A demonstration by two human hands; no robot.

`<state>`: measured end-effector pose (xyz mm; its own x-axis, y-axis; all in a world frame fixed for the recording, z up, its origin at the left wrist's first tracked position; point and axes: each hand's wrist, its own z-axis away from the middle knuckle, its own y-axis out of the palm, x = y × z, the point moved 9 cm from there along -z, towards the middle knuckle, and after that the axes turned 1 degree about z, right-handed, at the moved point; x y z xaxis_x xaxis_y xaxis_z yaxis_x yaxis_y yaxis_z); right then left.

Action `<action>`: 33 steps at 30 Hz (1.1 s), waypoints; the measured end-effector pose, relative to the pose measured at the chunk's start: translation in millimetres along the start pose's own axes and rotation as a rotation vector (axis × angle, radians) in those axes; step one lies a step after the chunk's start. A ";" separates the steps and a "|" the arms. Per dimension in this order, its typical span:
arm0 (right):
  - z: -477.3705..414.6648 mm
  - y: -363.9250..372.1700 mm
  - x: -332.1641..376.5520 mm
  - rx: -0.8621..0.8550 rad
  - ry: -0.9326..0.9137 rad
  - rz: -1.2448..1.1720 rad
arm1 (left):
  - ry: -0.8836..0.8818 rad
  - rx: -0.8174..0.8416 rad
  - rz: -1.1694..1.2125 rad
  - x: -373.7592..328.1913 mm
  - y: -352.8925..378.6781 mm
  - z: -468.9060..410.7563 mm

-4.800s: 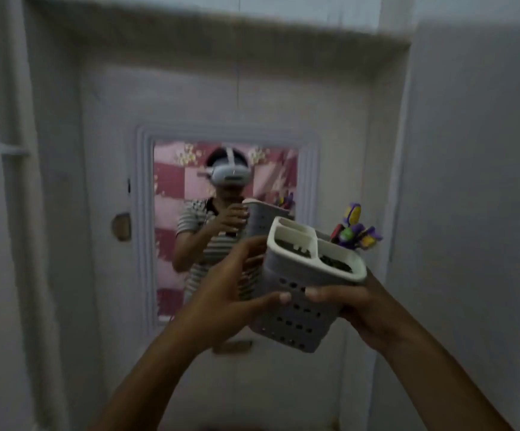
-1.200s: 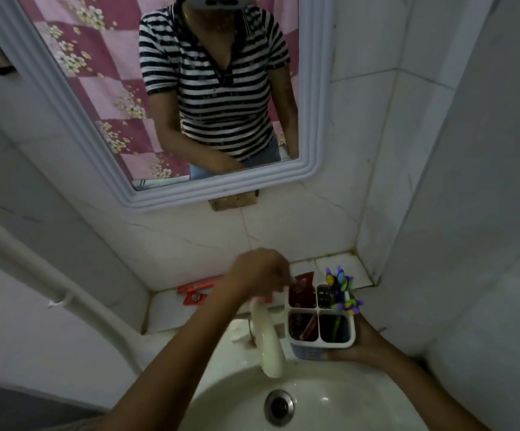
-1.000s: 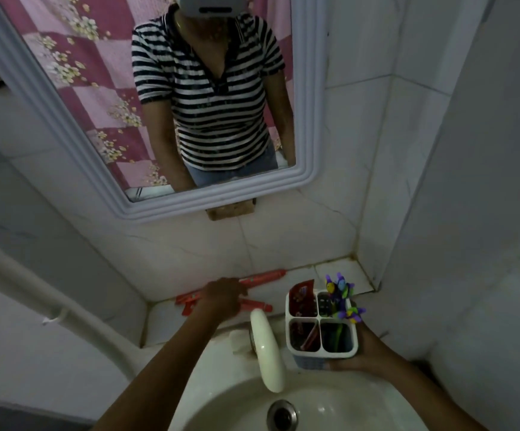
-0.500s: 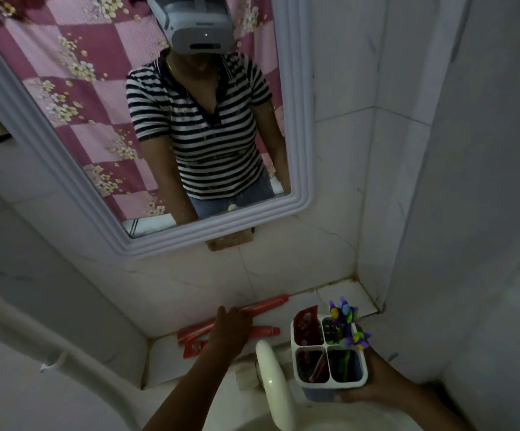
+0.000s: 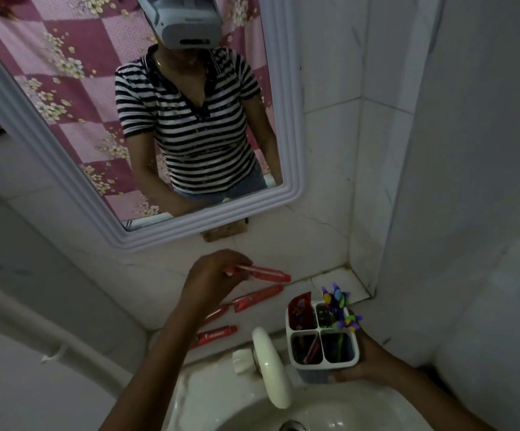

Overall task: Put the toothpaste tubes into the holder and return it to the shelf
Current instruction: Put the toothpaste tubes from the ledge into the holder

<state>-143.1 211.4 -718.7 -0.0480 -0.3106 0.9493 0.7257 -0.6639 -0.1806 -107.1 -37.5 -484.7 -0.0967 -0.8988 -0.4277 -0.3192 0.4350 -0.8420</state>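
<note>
My left hand (image 5: 213,276) pinches one end of a red toothpaste tube (image 5: 266,273) and holds it level above the ledge. Two more red tubes lie on the ledge: one (image 5: 257,298) slanted just below the lifted tube, one (image 5: 216,334) nearer the sink. My right hand (image 5: 365,357) grips a white four-compartment holder (image 5: 322,353) from its right side, upright over the sink's right edge. The holder contains a red packet, red items and purple-green toothbrushes (image 5: 339,306).
A white tap (image 5: 269,367) juts over the sink (image 5: 252,402) between my hands. The tiled ledge (image 5: 339,283) ends in the corner at right. A framed mirror (image 5: 286,126) hangs above, showing a person in a striped shirt. A white pipe (image 5: 19,312) runs at left.
My left hand has closed on a red tube and lifted it off the ledge. The holder stays in my right hand; the camera tilted up slightly.
</note>
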 end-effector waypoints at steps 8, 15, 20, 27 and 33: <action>2.1 2.2 0.3 0.023 0.025 -0.041 | 0.251 0.296 -0.153 -76.2 53.0 -6.3; -0.3 -0.7 -2.7 0.002 -0.011 -0.031 | 0.215 0.320 -0.234 -62.6 101.2 10.4; -1.5 -0.6 -2.6 -0.008 -0.014 -0.026 | -0.174 0.117 0.031 7.6 62.1 26.2; -3.9 -1.5 -10.8 0.000 0.019 0.015 | -0.386 0.205 -0.321 135.9 93.7 100.0; -3.0 -3.1 -9.4 -0.018 0.013 0.044 | -0.238 0.079 -0.342 129.9 82.5 119.6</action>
<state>-147.0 214.3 -727.9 -0.0249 -0.3484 0.9370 0.7148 -0.6614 -0.2270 -33.2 -111.7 -649.1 0.2259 -0.9583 -0.1753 -0.2206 0.1250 -0.9673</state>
